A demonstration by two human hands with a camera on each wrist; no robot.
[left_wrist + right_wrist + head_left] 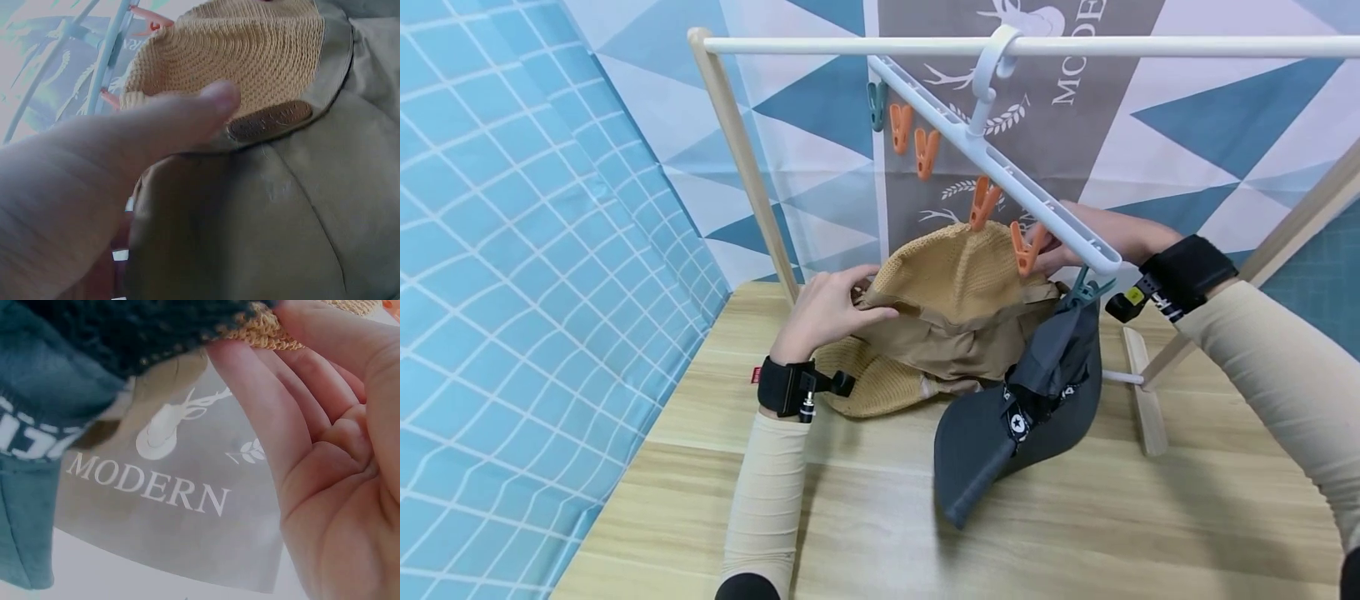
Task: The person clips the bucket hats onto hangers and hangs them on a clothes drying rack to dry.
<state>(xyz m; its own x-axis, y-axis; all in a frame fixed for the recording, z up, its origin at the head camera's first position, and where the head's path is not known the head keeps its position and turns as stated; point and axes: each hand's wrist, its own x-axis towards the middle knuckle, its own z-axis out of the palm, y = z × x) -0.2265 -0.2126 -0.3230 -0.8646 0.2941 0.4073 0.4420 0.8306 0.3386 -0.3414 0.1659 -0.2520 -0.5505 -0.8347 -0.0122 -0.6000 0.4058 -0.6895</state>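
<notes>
A tan bucket hat with a knitted surface and brown fabric hangs tilted under the hanger, a brown label on its inner band. My left hand pinches its left edge, thumb on the near side. At the hat's upper right, my right hand pinches the knitted edge, partly behind the hanger and an orange clip. Another orange clip meets the hat's top edge; whether it bites is unclear. A dark cap hangs from a green clip beside the hat.
The white hanger hooks over a white rail on a wooden stand. More orange clips and a green clip hang along its far part. Below is a wooden table; patterned cloth stands behind.
</notes>
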